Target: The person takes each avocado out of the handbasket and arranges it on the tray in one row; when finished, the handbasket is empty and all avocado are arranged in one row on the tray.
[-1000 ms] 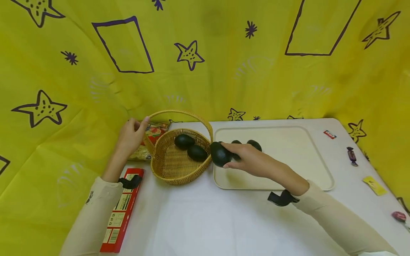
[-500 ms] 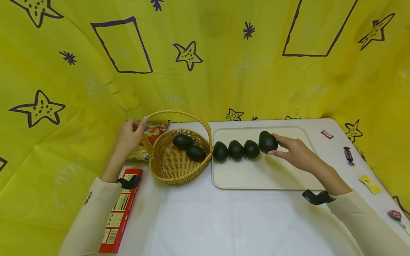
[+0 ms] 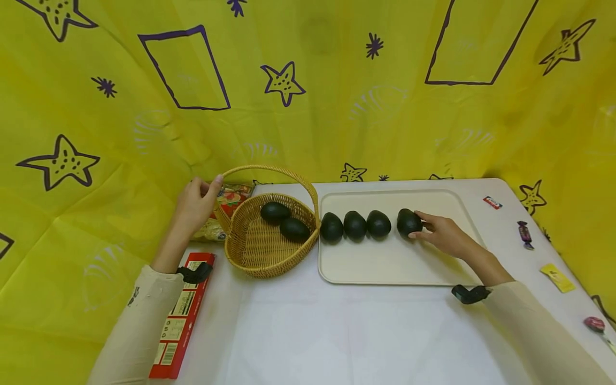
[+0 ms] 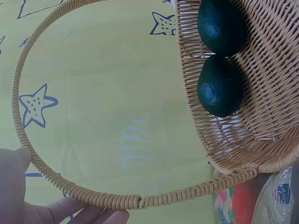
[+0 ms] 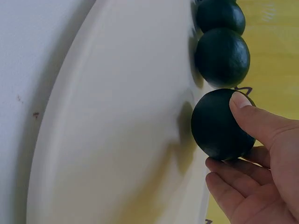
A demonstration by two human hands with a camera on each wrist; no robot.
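My left hand (image 3: 194, 206) holds the arched handle (image 3: 279, 169) of a wicker basket (image 3: 257, 246) near its left side. In the left wrist view the thumb and fingers (image 4: 88, 212) wrap that handle (image 4: 35, 156). Two dark green avocados, one farther back (image 3: 275, 213) and one nearer (image 3: 295, 229), lie inside the basket. On the cream tray (image 3: 370, 264), three avocados (image 3: 355, 225) stand in a row beside the basket. Just right of that row, my right hand (image 3: 443, 232) grips another avocado (image 3: 408, 223) low over the tray, thumb on its near side in the right wrist view (image 5: 222, 126).
A red box (image 3: 185, 315) lies under the left forearm. Behind the left hand sit shiny food packets (image 3: 231, 198). Along the table's right side are small wrapped sweets (image 3: 525, 235), a yellow packet (image 3: 558, 278) and a lollipop (image 3: 594, 324). Yellow patterned cloth (image 3: 317, 117) rises behind.
My right hand has carried its avocado from beside the basket's right rim across to the right of the row, then down to the tray. The left hand stays on the handle.
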